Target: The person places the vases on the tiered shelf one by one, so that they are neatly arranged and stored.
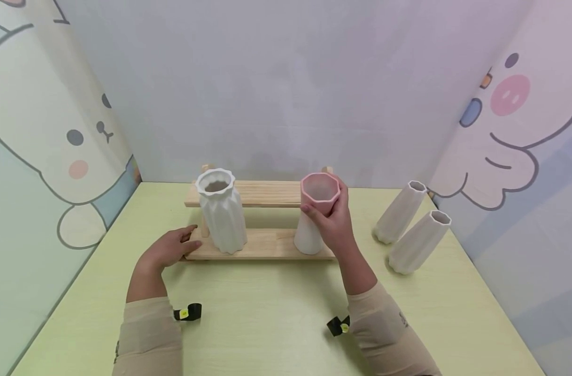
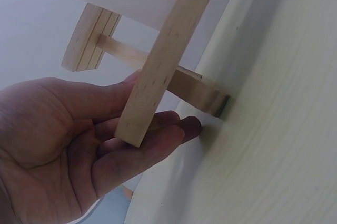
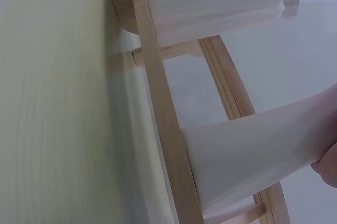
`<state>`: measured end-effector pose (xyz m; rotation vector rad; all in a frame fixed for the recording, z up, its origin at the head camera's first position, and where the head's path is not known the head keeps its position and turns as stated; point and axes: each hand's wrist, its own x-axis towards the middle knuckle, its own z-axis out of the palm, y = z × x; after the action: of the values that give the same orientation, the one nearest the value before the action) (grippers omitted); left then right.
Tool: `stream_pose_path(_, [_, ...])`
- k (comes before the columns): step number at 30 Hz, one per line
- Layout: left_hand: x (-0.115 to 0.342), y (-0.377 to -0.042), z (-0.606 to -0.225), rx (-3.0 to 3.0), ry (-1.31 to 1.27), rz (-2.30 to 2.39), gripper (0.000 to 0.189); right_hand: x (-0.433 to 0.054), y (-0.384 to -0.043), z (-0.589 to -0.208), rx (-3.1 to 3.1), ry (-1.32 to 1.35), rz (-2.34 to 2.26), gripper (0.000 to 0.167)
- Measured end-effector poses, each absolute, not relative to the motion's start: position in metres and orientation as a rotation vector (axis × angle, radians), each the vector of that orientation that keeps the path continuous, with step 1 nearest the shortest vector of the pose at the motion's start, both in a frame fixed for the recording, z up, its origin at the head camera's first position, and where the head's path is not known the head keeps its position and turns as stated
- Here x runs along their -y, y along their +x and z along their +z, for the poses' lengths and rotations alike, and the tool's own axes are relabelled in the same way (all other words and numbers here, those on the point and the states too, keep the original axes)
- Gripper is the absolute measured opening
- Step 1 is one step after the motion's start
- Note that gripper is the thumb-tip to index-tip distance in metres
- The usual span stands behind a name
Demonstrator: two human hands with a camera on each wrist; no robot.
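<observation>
A two-tier wooden rack (image 1: pixel 267 243) stands on the table. Its lower board's left end is held by my left hand (image 1: pixel 167 248), thumb above and fingers beneath, as the left wrist view shows at the board (image 2: pixel 158 76). My right hand (image 1: pixel 338 225) grips the upper part of a vase (image 1: pixel 308 236), pink at the top and white below. That vase's base is at the right part of the lower board, upright in the right wrist view. On the left part of the same board stands a white pleated vase (image 1: pixel 226 222) with a scalloped rim.
Two slim white vases, one farther back (image 1: pixel 401 213) and one nearer (image 1: pixel 419 243), stand on the table (image 1: pixel 258 324) right of the rack. A grey wall (image 1: pixel 286 104) rises behind, with cartoon-printed panels at both sides. Black wrist straps show by both sleeves.
</observation>
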<state>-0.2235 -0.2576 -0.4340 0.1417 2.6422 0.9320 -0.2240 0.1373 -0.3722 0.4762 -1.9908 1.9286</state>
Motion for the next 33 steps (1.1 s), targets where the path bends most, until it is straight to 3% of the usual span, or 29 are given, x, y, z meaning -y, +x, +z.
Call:
stream_pose_path(7, [0.257,-0.222,-0.433,-2.633,0.138,0.953,0.075,-0.136,-0.225,-0.372,1.992,0.465,1.943,0.080])
stream_pose_path(21, [0.257,-0.222,-0.434,-2.604,0.139,1.008,0.075,-0.140,-0.228,-0.373,2.041,0.476,1.932,0.084])
stream_pose_path(33, [0.257,-0.220,-0.433,-2.600,0.156,1.019,0.073,-0.154,-0.226,-0.365,1.763,0.701,1.907,0.110])
